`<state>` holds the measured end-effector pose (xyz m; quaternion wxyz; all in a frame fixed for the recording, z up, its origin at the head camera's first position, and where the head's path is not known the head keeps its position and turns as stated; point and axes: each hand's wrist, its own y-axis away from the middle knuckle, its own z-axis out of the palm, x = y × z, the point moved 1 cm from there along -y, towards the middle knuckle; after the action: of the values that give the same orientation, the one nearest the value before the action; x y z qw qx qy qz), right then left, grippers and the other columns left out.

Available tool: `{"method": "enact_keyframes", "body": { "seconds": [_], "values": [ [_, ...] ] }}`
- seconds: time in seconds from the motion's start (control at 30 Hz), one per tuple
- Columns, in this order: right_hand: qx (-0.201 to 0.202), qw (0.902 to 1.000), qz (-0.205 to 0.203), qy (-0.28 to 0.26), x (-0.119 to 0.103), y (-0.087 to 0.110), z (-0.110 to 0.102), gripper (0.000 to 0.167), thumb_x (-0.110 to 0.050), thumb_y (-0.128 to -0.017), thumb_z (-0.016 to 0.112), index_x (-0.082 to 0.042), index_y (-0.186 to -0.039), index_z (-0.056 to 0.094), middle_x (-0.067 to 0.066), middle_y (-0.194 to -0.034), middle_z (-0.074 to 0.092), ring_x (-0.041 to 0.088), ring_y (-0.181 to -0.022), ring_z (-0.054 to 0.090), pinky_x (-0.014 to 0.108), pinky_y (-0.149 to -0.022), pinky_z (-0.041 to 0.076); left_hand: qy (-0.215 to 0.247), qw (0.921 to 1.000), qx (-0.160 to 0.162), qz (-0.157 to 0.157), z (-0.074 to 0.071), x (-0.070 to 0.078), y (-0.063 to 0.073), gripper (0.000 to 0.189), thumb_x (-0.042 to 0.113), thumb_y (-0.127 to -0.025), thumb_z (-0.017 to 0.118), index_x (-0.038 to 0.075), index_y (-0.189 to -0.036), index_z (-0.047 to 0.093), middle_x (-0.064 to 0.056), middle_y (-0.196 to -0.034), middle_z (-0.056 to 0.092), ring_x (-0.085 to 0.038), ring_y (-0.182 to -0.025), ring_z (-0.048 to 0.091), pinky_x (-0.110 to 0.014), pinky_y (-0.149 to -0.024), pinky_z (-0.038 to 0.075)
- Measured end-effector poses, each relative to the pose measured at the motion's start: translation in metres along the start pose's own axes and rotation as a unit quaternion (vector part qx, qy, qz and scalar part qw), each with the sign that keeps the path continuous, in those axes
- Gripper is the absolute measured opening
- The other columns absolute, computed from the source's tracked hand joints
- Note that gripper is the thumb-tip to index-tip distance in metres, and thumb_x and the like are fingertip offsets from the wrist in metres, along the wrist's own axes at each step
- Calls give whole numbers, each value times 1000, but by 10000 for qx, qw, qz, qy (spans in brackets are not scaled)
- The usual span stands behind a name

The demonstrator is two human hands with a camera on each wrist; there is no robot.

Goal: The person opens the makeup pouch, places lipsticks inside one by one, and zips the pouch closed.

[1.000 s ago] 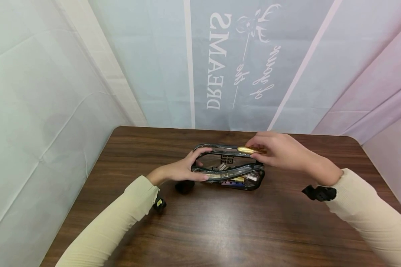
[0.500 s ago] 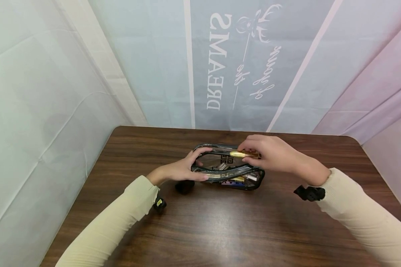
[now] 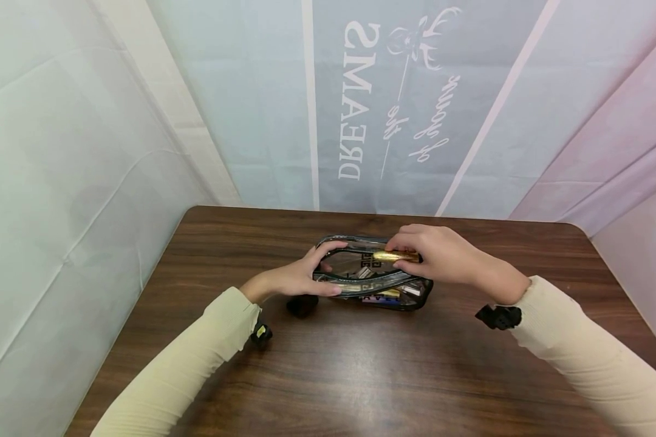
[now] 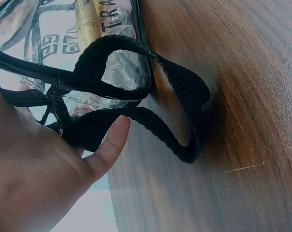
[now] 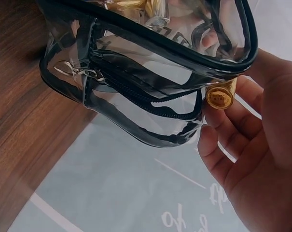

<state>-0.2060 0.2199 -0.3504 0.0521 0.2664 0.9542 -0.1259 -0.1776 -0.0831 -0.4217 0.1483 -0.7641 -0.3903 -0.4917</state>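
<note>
A clear cosmetic bag (image 3: 423,297) with black piping stands unzipped on the table. At its left end my left hand (image 3: 297,276) grips the mouth, thumb on the near rim and fingers at the far rim. The thumb (image 4: 112,142) lies against the bag's black strap (image 4: 187,96) in the left wrist view. Over the opening, my right hand (image 3: 443,252) pinches a gold cosmetic tube (image 3: 388,257), lying level. Its round end (image 5: 219,98) shows beside the bag's rim in the right wrist view. Through the clear wall I see another gold tube (image 4: 88,26) and a silver-ended piece (image 3: 412,291).
The brown wooden table (image 3: 339,376) extends around the bag. A printed cloth backdrop (image 3: 273,121) hangs behind its far edge, with a white cloth wall (image 3: 60,182) on the left. A metal zipper pull (image 5: 78,71) hangs at the bag's right end.
My right hand has moved left and slightly toward me, bringing the gold tube from the right end of the bag over its opening. The left hand has stayed put.
</note>
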Motion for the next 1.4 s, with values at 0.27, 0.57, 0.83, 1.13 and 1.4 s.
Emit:
{"method": "enact_keyframes", "body": {
  "seconds": [0.27, 0.57, 0.83, 1.13, 1.4],
  "values": [
    [-34, 10000, 34, 35, 1, -1, 1, 18, -19, -92, 78, -20, -109, 73, -9, -97, 63, 4, -67, 51, 29, -61, 44, 9, 10000, 6, -62, -1, 2, 1, 88, 41, -94, 72, 40, -161, 14, -10, -163, 9, -27, -138, 41, -52, -105, 40],
    [-46, 10000, 50, 2, 3, -2, 3, 19, -19, -92, 78, -20, -110, 73, -9, -97, 63, 4, -69, 50, 30, -62, 44, 10, 10000, -20, -73, -3, 0, -1, 88, 41, -94, 72, 40, -161, 14, -9, -164, 7, -27, -138, 41, -53, -105, 40],
    [-41, 10000, 71, -7, 3, -4, 2, 19, -18, -92, 78, -20, -110, 73, -9, -96, 62, 5, -71, 50, 31, -62, 44, 40, 10000, -14, -46, -5, 0, -2, 88, 38, -94, 73, 40, -160, 15, -9, -164, 6, -30, -138, 42, -51, -105, 41],
    [27, 10000, 12, 4, 4, -2, 5, 21, -19, -92, 78, -19, -112, 73, -7, -98, 63, 6, -73, 51, 31, -62, 45, 5, 10000, -2, 0, -4, -2, -3, 88, 39, -94, 73, 38, -161, 15, -10, -164, 7, -29, -137, 43, -51, -105, 42],
    [113, 9999, 11, 65, 5, 0, 8, 26, -23, -91, 78, -17, -115, 73, -4, -106, 66, 9, -80, 57, 34, -65, 49, -41, 10000, 41, 28, -2, -2, -1, 87, 39, -94, 73, 41, -160, 16, -9, -163, 8, -26, -137, 44, -50, -105, 42]
  ]
}}
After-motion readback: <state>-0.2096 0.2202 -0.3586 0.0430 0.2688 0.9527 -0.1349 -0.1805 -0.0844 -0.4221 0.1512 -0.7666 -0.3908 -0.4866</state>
